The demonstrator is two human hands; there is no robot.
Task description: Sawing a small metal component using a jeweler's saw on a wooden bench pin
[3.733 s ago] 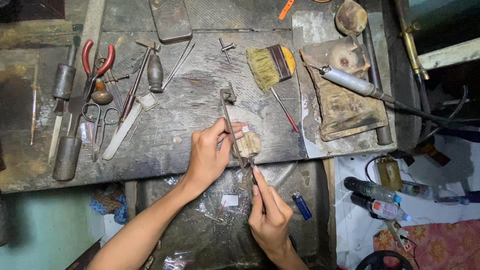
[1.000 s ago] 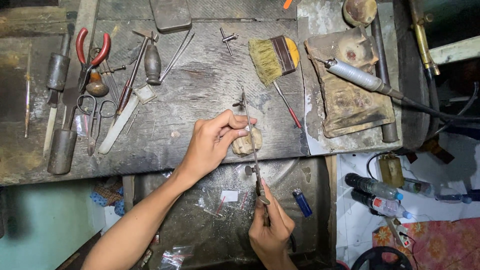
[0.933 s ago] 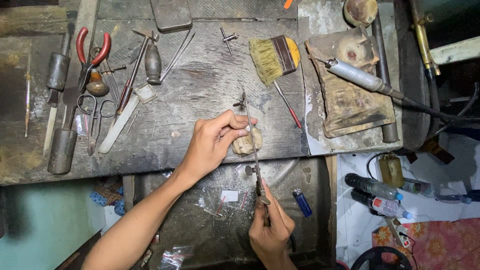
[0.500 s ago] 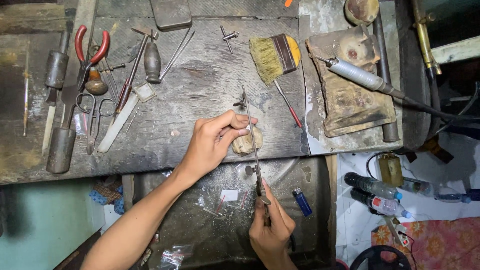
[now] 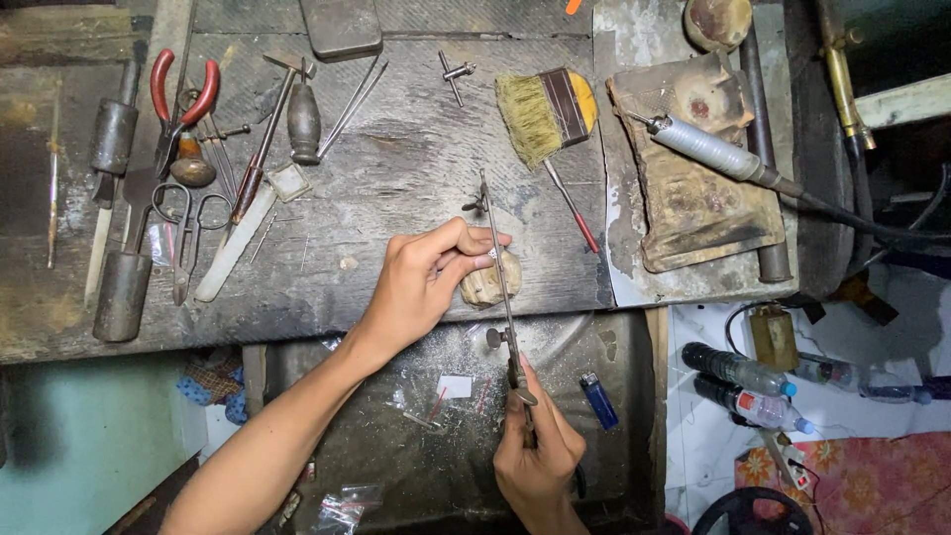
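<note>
Workbench: two hands, one saw

A flat yellow-bristled paintbrush lies beyond the left hand. Red-handled metal pliers lie far left of it. A small blue lighter sits just right of the right hand.
</note>
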